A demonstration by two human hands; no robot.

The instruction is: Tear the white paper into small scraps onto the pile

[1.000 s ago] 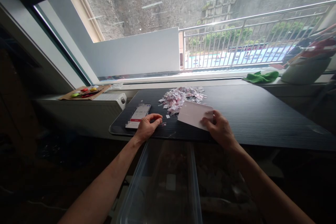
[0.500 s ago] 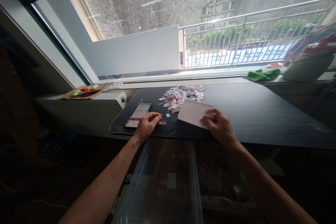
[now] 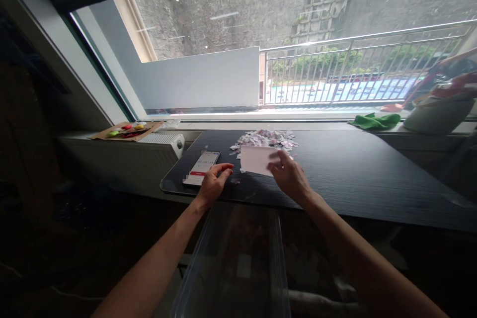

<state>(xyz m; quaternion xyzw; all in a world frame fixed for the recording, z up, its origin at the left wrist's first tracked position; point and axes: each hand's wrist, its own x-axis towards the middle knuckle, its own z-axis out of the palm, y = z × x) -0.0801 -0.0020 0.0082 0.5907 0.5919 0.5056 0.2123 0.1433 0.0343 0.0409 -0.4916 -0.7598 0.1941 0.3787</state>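
One dark tabletop is set against the window ledge, presumably so that daylight falls across the work. Below its near edge, a clear tub is placed between the forearms, probably to be kept in easy reach. At the far side, a heap of paper scraps is banked up, likely so that the near strip is left for the hands. The right hand is laid over the right edge of a white card; its fingers are blurred, and whether the card is pinched cannot be told. The left hand is curled loosely, thumb and forefinger tips slightly parted, nothing seen between them. Just beside it, a phone is laid screen up, perhaps so that its running digits can be read.

Appearance: the heap is loose and ragged, whitish with pink patches, its near side partly hidden by the card. The card is pale, plain and straight-edged; flat or tilted could not be settled. One small scrap, dull and faintly pink, is seen near the left fingertips.
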